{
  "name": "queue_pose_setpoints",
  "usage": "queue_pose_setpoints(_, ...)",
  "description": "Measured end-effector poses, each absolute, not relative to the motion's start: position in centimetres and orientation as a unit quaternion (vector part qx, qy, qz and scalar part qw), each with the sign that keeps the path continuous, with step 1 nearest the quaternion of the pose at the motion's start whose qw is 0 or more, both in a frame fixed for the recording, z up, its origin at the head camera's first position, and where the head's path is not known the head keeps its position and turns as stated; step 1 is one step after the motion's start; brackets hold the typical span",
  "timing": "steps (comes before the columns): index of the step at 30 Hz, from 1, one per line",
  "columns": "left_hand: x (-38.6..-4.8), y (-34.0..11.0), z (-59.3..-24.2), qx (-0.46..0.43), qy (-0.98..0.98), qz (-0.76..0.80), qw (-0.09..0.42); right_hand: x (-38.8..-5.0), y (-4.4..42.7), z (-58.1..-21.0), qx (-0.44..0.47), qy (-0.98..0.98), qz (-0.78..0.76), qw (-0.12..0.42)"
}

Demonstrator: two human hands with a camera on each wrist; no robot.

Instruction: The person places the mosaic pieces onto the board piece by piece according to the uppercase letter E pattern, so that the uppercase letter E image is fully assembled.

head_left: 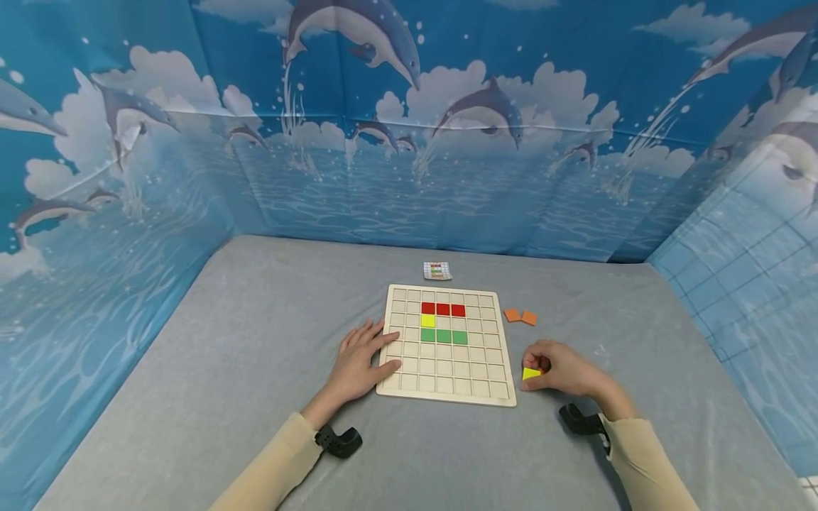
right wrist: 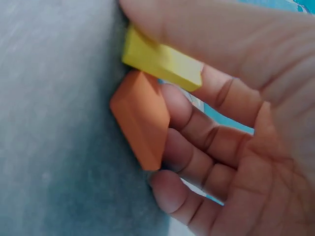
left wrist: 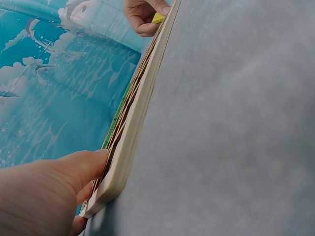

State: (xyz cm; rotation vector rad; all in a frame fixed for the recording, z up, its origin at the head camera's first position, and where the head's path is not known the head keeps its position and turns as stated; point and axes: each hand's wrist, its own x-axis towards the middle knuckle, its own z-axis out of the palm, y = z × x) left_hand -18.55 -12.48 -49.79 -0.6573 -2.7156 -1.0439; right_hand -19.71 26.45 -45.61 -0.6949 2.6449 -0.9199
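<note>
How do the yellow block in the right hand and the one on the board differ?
The held block is pinched in the right hand; the placed block is untouched. The held block is right of the board; the placed block sits in a square. Both are yellow.

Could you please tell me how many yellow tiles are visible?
2. The first yellow tile lies on the board; the second yellow tile is pinched in the right hand. Others may be hidden behind that hand.
</note>
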Motion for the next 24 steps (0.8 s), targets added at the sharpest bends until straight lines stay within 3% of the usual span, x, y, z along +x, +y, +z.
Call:
queue_pose_setpoints(4, -18.5, -12.5, -49.9, -0.228, -0.904, -0.348, 0.097, -19.6, 26.6, -45.6, -0.235, 0.909, -0.322, 0.124)
queue_pose_setpoints(12, -18.6, -12.5, -49.9, -0.216, -0.912, -0.342, 0.071, -19.2, 26.7, -45.5, -0.198, 0.910, -0.342, 0.128)
queue_pose_setpoints(24, -18.7, -12.6, -49.8, -0.214, -0.913, -0.342, 0.061, -18.8, 24.5, -45.6, -0.143, 0.929, -0.338, 0.047)
